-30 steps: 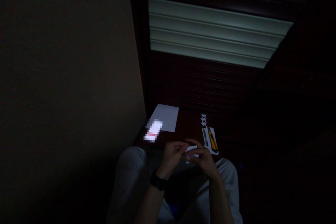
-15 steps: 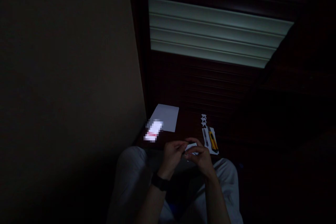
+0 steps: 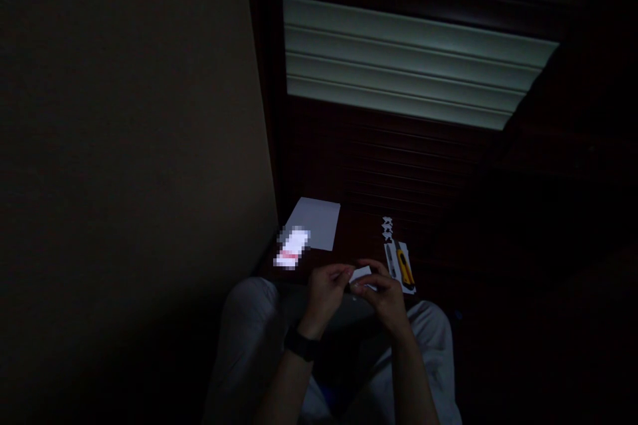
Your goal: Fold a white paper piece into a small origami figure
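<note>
A small piece of white paper (image 3: 361, 273) is held between my two hands, above my lap at the table's near edge. My left hand (image 3: 325, 291), with a dark watch on its wrist, pinches the paper's left side between thumb and fingertips. Curled around the right side is my right hand (image 3: 386, 295), its thumb and fingers closed on the paper. The fingers cover part of the piece, so its full shape is hidden. Beyond my right hand lies a yellow utility knife (image 3: 405, 268) on some white paper (image 3: 392, 254), beside a slim pen-like item (image 3: 389, 260).
Several small folded white paper pieces (image 3: 387, 228) stand in a row behind the knife. At the left, a larger white sheet (image 3: 319, 222) lies under a lit, pixelated phone-like screen (image 3: 293, 249). A wall (image 3: 199, 113) rises on the left; dark slatted panelling (image 3: 389, 153) is behind the table.
The held paper has tilted and moved slightly up between my fingers, with less of it showing below my right hand. My right hand has shifted a little. Things on the table stay put.
</note>
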### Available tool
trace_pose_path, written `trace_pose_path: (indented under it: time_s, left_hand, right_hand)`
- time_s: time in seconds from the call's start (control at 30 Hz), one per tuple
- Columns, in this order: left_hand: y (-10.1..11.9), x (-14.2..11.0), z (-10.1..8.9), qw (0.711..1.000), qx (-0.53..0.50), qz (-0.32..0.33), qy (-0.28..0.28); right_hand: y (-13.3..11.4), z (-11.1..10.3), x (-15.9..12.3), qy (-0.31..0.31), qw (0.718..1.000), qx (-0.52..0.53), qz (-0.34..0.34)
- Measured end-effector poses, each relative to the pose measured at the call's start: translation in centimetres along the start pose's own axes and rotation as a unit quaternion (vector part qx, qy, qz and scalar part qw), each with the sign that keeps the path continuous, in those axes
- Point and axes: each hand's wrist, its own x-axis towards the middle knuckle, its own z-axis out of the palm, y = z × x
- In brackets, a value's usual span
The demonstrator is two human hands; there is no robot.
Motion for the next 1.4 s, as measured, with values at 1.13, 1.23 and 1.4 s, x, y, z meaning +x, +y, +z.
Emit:
trace_pose_path:
  time_s: [1.13,1.23,1.4]
  left_hand:
    - [1.5,-0.1,-0.3,0.997,-0.059,-0.002,-0.057]
    - [1.8,-0.2,-0.3,0.992,-0.094,-0.010,-0.078]
    - [1.9,-0.4,-0.1,0.992,-0.101,-0.005,-0.078]
  right_hand:
    - [-0.8,0.3,0.3,0.045,0.998,-0.037,0.000]
    - [-0.7,0.5,0.2,0.092,0.994,-0.054,0.024]
    - [-0.9,0.6,0.1,0.123,0.990,-0.054,0.032]
